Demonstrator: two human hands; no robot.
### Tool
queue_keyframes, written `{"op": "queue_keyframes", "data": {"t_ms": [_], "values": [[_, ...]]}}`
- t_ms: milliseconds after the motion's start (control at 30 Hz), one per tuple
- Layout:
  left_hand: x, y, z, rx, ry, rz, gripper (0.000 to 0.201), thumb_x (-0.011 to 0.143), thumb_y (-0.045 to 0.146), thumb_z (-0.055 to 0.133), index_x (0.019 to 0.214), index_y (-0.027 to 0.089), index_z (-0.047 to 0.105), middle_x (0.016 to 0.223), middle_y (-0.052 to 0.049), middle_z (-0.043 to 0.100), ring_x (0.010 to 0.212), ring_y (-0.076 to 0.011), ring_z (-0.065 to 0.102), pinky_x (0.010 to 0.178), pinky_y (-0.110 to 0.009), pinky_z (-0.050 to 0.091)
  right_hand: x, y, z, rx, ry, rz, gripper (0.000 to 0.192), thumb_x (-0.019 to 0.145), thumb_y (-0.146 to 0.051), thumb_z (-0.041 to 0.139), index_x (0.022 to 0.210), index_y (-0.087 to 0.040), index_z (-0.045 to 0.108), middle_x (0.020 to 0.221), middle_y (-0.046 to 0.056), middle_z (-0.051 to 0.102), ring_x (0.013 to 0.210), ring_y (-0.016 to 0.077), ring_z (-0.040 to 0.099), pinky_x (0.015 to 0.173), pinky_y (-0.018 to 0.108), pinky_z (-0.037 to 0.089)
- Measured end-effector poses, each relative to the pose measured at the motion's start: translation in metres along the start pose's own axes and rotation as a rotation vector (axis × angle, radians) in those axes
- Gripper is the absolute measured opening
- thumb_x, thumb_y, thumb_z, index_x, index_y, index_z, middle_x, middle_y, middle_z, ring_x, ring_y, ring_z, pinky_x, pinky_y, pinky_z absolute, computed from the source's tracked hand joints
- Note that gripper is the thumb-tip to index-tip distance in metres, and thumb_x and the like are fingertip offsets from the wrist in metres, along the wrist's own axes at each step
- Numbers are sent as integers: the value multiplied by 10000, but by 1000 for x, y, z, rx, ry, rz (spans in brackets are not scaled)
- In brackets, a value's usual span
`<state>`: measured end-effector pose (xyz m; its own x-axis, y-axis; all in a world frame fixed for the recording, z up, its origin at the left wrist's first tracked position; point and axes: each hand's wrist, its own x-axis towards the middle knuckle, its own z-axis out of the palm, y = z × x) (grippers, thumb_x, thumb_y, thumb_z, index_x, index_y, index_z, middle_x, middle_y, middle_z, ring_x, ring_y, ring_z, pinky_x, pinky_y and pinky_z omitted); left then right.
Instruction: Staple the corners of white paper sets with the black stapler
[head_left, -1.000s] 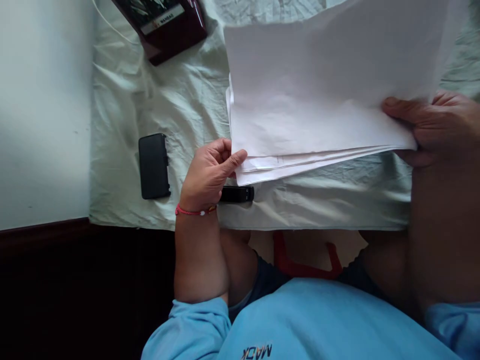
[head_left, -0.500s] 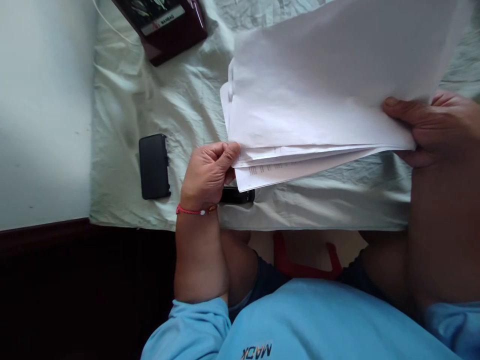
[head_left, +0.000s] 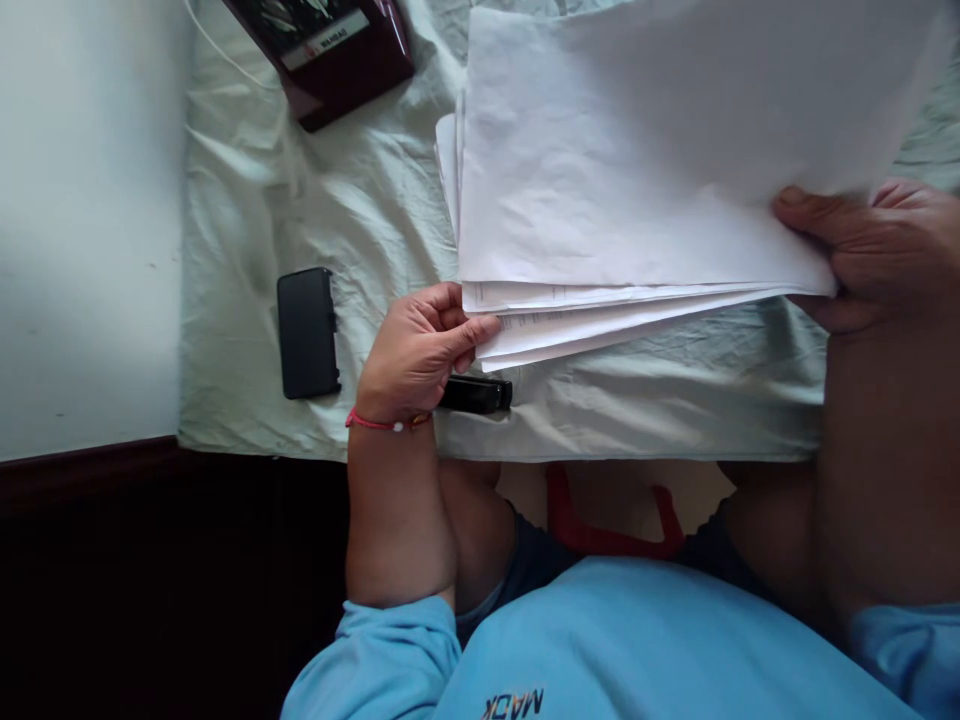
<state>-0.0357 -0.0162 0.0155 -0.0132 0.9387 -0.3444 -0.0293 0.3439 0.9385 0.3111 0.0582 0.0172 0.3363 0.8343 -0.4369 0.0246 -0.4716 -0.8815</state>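
Note:
A loose stack of white paper sheets is held above the cloth-covered table, its edges fanned out at the left and bottom. My right hand grips the stack's right end, thumb on top and fingers underneath. At the lower left corner, my left hand pinches the edges of some sheets between thumb and fingers; a red bracelet is on that wrist. Faint print shows on the lower sheets. Just below the left hand lies a black stapler-like object, partly hidden by the hand.
A black phone-like case lies on the pale green cloth at the left. Behind it stands a dark red framed stand with a white cable near it. A white wall borders the left side.
My left thumb has shifted slightly right, from the upper sheets onto lower ones. The stack's lower edges have lifted a little, uncovering more of the black object. My right hand keeps its grip.

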Motion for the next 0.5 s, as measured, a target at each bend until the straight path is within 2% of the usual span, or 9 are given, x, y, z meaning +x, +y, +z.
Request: {"op": "queue_keyframes", "data": {"t_ms": [67, 200, 300, 400, 500], "values": [[0, 1, 1, -8, 7, -2, 330, 618, 290, 1013, 729, 176, 724, 536, 50, 564, 408, -53, 377, 342, -191, 262, 0, 0, 0, 21, -21, -11, 319, 747, -310, 983, 957, -195, 772, 1114, 29, 797, 843, 165, 766, 457, 165, 471], [1, -2, 1, -72, 12, 16, 455, 571, 390, 1077, 835, 176, 775, 732, -7, 714, 567, -90, 564, 463, -172, 455, 1, 1, -1, 34, -43, -29, 307, 737, -293, 987, 935, -201, 772, 1086, 2, 802, 945, 201, 785, 502, 180, 513], [4, -6, 1, -112, 40, 85, 482, 604, 510, 1068, 819, 180, 791, 705, 8, 678, 543, -69, 520, 443, -154, 438, 2, 2, -4, 1, -69, -68, 296, 746, -324, 983, 936, -207, 788, 1058, 1, 802, 942, 208, 785, 492, 176, 508], [6, -9, 1, -115, 97, 93, 390, 626, 440, 1056, 762, 184, 795, 646, 19, 646, 494, -69, 479, 400, -164, 418, 2, 4, -5, -30, -62, -77, 320, 732, -358, 990, 925, -196, 794, 963, 15, 788, 764, 158, 754, 430, 160, 464], [6, -9, 0, -52, 108, 92, 303, 712, 388, 990, 700, 183, 768, 582, 20, 601, 459, -77, 459, 373, -180, 380, 0, 2, -1, 13, 23, -54, 258, 733, -264, 984, 879, -174, 790, 976, 26, 791, 769, 146, 752, 451, 162, 498]]}}
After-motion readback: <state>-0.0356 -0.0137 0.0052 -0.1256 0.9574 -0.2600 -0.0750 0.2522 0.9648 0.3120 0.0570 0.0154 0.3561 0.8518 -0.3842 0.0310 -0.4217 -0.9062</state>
